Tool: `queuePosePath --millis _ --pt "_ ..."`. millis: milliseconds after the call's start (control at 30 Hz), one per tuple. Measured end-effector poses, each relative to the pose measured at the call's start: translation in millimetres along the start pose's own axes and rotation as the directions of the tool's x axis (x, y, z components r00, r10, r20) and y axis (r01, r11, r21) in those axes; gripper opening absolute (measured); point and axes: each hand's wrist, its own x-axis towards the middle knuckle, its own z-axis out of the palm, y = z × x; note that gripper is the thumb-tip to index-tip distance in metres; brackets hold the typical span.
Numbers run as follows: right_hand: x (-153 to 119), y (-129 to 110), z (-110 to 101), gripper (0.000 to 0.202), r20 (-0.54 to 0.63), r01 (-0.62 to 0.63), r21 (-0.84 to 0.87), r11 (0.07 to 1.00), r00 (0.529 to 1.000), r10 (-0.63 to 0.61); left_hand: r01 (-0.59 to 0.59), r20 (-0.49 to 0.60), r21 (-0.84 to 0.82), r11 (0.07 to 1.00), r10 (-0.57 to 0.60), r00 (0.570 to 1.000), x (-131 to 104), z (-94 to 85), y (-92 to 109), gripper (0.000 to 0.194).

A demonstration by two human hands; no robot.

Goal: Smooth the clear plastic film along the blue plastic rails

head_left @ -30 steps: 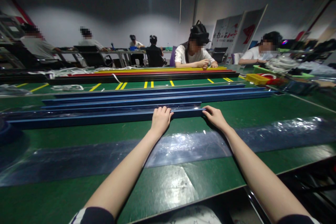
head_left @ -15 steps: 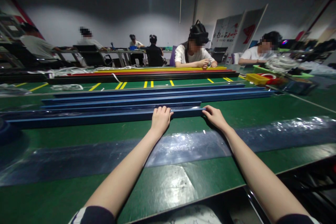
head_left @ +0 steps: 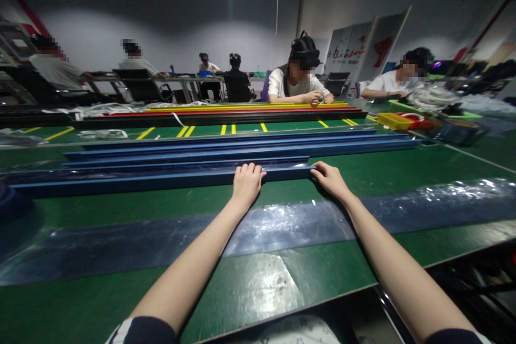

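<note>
1. Left hand (head_left: 247, 184): fingers side by side, bent over the top edge of the near blue rail (head_left: 133, 184); cannot tell whether the thumb pinches it.
2. Right hand (head_left: 328, 178): thumb and forefinger pinching the same rail at its right-hand end.
3. Position of that rail: lying lengthwise across the green table (head_left: 342, 269), beyond the clear strip (head_left: 290, 226); its left end reaches toward a round blue object (head_left: 14, 207), blurred, at the left edge of view.
4. Clear strip: flat, shiny, beneath both forearms.
5. Other blue rails (head_left: 242, 149): several, roughly parallel, just behind the near one.
6. Farther back: yellow tape marks (head_left: 223, 130); black rail (head_left: 226, 117), red rail and yellow rail (head_left: 250, 107) close together.
7. Right, farther back: yellow tray (head_left: 394, 121).
8. Across the table: co-worker in white (head_left: 282, 86), seated, both hands raised together.
</note>
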Motion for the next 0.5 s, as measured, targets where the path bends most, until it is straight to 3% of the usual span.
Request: queuePosePath --millis 500 --pt "0.1 1.0 0.5 0.022 0.002 -0.006 0.000 1.000 1.000 0.006 0.014 -0.007 0.021 1.000 -0.013 1.000 -0.1 0.8 0.1 0.030"
